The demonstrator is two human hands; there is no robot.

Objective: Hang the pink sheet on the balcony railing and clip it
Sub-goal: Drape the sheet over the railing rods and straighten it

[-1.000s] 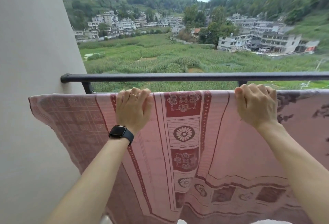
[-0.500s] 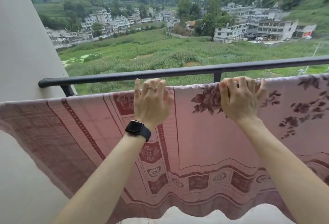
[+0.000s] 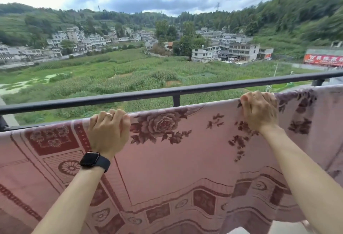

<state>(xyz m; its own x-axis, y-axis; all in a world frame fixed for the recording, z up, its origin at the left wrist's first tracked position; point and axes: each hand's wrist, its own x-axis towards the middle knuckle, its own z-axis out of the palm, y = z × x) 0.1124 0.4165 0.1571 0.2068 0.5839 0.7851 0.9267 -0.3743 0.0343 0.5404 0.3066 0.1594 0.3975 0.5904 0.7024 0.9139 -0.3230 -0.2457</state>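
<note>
I'm watching the pink woven sheet with dark red flower patterns [image 3: 176,159] hanging below both hands and stretching between and past them. The left hand [image 3: 108,131], above a black wristwatch [image 3: 94,161], and the right hand [image 3: 259,111] are each curling their fingers over its top edge and gripping it. Just beyond the knuckles, the black metal balcony railing [image 3: 148,94] is running across.

**One view, worn on my head**

The wide camera sat on my head, facing forward and slightly down. It was close over my left hand [image 3: 108,133] and right hand [image 3: 259,111] on the pink flower-patterned cloth sheet [image 3: 185,159], with the dark metal balcony railing [image 3: 148,94] just past them.
</note>
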